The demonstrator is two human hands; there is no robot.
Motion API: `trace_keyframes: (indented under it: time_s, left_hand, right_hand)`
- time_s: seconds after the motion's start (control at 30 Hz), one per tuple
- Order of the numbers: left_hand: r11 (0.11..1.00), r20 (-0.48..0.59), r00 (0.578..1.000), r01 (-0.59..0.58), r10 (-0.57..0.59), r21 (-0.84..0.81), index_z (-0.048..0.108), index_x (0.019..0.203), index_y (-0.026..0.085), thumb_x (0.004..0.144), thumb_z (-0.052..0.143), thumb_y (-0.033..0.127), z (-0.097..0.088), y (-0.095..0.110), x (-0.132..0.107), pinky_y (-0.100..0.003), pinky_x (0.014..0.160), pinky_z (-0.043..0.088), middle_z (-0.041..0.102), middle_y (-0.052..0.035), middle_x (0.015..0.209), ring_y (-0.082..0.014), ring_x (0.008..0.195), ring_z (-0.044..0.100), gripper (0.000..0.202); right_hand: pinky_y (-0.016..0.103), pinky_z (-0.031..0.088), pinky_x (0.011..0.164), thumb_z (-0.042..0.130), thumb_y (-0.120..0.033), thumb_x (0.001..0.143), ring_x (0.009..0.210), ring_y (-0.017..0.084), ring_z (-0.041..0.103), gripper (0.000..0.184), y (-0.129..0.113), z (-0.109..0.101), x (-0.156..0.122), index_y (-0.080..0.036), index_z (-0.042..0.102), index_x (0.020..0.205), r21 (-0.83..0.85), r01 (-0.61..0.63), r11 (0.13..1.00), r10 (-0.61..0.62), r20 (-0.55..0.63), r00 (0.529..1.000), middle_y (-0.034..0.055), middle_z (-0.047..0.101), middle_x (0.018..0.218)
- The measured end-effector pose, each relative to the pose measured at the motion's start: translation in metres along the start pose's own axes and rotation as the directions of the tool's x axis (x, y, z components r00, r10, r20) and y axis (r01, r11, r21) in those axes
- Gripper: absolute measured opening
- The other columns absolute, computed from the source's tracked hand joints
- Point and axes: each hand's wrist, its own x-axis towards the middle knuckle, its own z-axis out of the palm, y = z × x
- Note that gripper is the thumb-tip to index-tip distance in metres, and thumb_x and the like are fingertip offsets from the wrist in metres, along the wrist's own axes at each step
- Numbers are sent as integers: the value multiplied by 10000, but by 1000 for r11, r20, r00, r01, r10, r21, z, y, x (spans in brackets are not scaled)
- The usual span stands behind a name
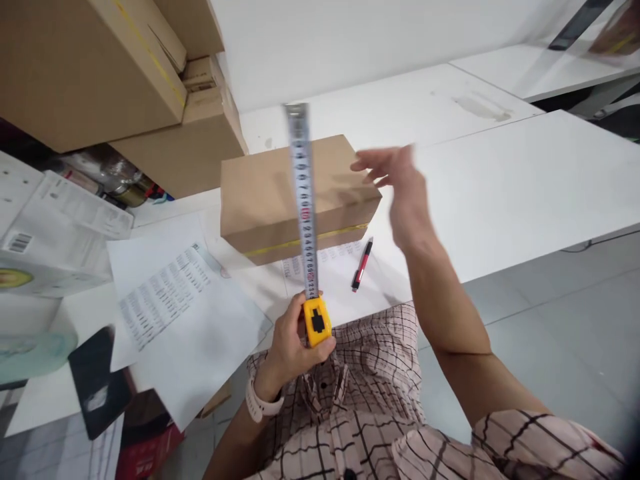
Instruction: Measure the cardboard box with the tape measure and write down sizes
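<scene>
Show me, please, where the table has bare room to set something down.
The widest bare patch is the table right of the right hand; a narrower one lies between the box and the wall. Crowded: the left, with papers and stacked boxes; before the box, a pen.

The left hand (291, 347) gripped a tape measure (318, 323), blade (303, 193) extended. The open-fingered right hand (404, 190) was near a cardboard box (260, 190).

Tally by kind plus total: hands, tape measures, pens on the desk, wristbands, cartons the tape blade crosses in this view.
Hands: 2 (left hand, right hand)
Tape measure: 1
Pen: 1
Wristband: 1
Carton: 1
Total: 6
</scene>
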Motion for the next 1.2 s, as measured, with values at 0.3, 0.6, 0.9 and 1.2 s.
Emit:
trace_keyframes:
  time_s: [0.3,0.6,0.9,1.2]
  left_hand:
    - [958,131,990,-85,50,275,307,1518,319,743,798,344,2,15,-19,-444,917,533,549,-107,1333,-277,1073,631,917]
    - [898,-152,921,-294,358,328,184,1588,310,716,874,407,-22,10,-25,-495,1034,492,602,-110,1274,-293,1175,609,1116]
    - [345,9,697,-366,717,864,438,1420,141,905,701,401,-109,103,75,-516,1030,521,555,-74,1376,-287,1272,541,634]
    - [206,103,603,-422,791,883,583,1318,148,905,631,335,-90,78,113,-593,1057,447,620,-139,1360,-370,1294,559,456]
  right_hand:
    - [321,408,400,592,-504,958,439,121,486,274,-31,-32,-56,-302,699,806,387,-3,922,41,-91,995,9,651,682]
    - [314,502,564,661,-302,939,633,148,627,200,4,22,-141,-253,656,745,310,4,951,-73,212,974,5,678,700]
    - [337,338,566,497,-548,956,773,274,650,369,55,27,-114,-209,560,1087,-602,-238,762,384,123,915,126,719,871]
    - [366,399,581,353,-200,932,628,235,640,393,62,6,-111,-133,646,1185,-613,-165,772,386,247,889,141,738,842]
